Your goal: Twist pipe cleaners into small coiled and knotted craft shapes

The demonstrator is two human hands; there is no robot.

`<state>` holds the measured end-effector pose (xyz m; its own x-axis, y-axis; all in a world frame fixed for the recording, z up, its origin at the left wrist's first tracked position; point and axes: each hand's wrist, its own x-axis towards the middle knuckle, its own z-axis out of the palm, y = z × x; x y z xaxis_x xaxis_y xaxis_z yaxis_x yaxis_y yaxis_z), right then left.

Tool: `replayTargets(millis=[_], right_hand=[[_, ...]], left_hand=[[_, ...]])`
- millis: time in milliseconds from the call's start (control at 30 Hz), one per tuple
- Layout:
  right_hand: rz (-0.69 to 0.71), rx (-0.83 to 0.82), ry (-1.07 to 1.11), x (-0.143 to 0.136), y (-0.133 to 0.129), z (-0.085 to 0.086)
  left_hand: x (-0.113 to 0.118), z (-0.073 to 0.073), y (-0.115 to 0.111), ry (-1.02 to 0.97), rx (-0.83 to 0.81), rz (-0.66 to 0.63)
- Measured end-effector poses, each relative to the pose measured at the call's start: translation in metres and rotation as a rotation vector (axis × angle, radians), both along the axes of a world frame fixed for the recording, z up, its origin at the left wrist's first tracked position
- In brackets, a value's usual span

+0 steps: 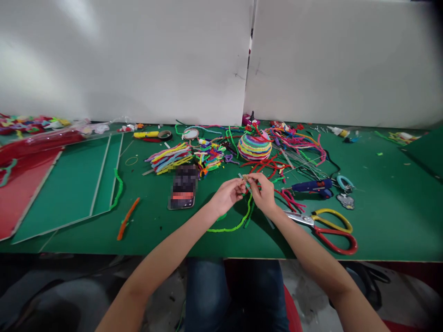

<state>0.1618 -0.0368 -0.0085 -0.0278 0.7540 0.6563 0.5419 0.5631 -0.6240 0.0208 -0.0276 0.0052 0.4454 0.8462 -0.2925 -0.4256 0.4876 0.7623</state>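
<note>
Head view: work table, broad, green-topped (pixel 148 233); clock positions run from the meeting fingertips. Scissors, metal-bladed, yellow and red loop handles (pixel 311 221), at four o'clock. Left hand, bare (pixel 228 196), thumb and fingers closed in a pinch; right hand, bare (pixel 263 190), pinched likewise. Dome, rainbow-striped, fuzzy (pixel 254 145), at twelve. Hot-glue gun, dark blue plastic (pixel 309 186), at three. Craft stem, bright green, fuzzy, curved (pixel 238 226), at six, below the hands; joined to the held piece or not, cannot be told. Likely light, soft-surfaced and bendable, best taken lightly near an end. Piece, small, yellowish-tan (pixel 245 178), at the dial's centre, gripped between both hands' fingertips; material too small to tell. Judged very light, easily dropped; hold by its edges, fingertips only.
</note>
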Motion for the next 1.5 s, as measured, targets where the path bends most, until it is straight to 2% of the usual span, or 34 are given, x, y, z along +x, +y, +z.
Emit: replayTargets(millis=[67,100,200,233,300,400,467,533,633,700,767,833,933,1000,1033,1100,1233,1333,1400,1500], right_hand=[[0.005,0.004,-0.004,0.0,0.0,-0.001],[0.01,0.012,-0.001,0.0,-0.001,-0.001],[0.02,0.038,0.016,0.0,-0.001,0.0],[0.018,0.036,0.018,0.0,-0.001,0.0],[0.001,0.016,0.02,0.0,-0.001,0.001],[-0.027,-0.015,0.025,0.0,-0.001,0.002],[-0.018,-0.017,0.025,-0.001,-0.001,0.002],[0.002,-0.018,0.015,-0.002,-0.002,0.002],[0.02,-0.032,0.002,-0.003,-0.003,0.003],[0.025,-0.031,0.002,-0.004,-0.004,0.003],[0.023,-0.015,0.002,-0.004,-0.004,0.004],[0.021,0.009,-0.001,-0.005,-0.004,0.003],[0.016,0.046,-0.004,-0.006,-0.005,0.003],[0.01,0.057,-0.011,-0.006,-0.005,0.002],[0.008,0.059,-0.016,-0.005,-0.005,0.001],[0.015,0.074,-0.023,-0.005,-0.006,0.001],[0.025,0.178,-0.018,-0.004,-0.01,0.002],[0.022,0.233,-0.02,-0.002,-0.011,0.004],[0.023,0.223,-0.035,0.0,-0.009,0.005],[0.032,0.132,-0.063,0.002,-0.004,0.006]], left_hand=[[0.002,0.001,0.0,-0.181,-0.189,-0.081],[0.002,0.002,0.0,-0.227,-0.231,-0.11],[0.002,0.002,-0.001,-0.18,-0.165,-0.129],[0.002,0.001,-0.001,-0.092,-0.084,-0.122],[-0.001,-0.001,-0.002,0.179,0.187,-0.054],[-0.007,-0.003,-0.002,0.667,0.75,0.185],[-0.011,-0.004,-0.002,0.928,1.069,0.295],[-0.015,-0.003,-0.001,1.101,1.267,0.305],[-0.018,-0.001,-0.001,1.198,1.379,0.3],[-0.017,0.001,-0.003,1.157,1.356,0.314],[-0.014,0.003,-0.004,1.02,1.22,0.32],[-0.01,0.004,-0.005,0.786,0.921,0.274],[-0.004,0.005,-0.004,0.309,0.246,0.085],[-0.002,0.007,-0.003,0.023,-0.13,-0.032],[-0.002,0.009,-0.004,-0.082,-0.25,-0.07],[-0.001,0.013,-0.006,-0.225,-0.374,-0.104],[0.0,0.021,-0.012,-0.335,-0.395,-0.163],[-0.001,0.02,-0.013,-0.201,-0.25,-0.239],[-0.005,0.018,-0.009,0.067,0.009,-0.186],[-0.017,0.012,0.0,0.614,0.663,0.102]])
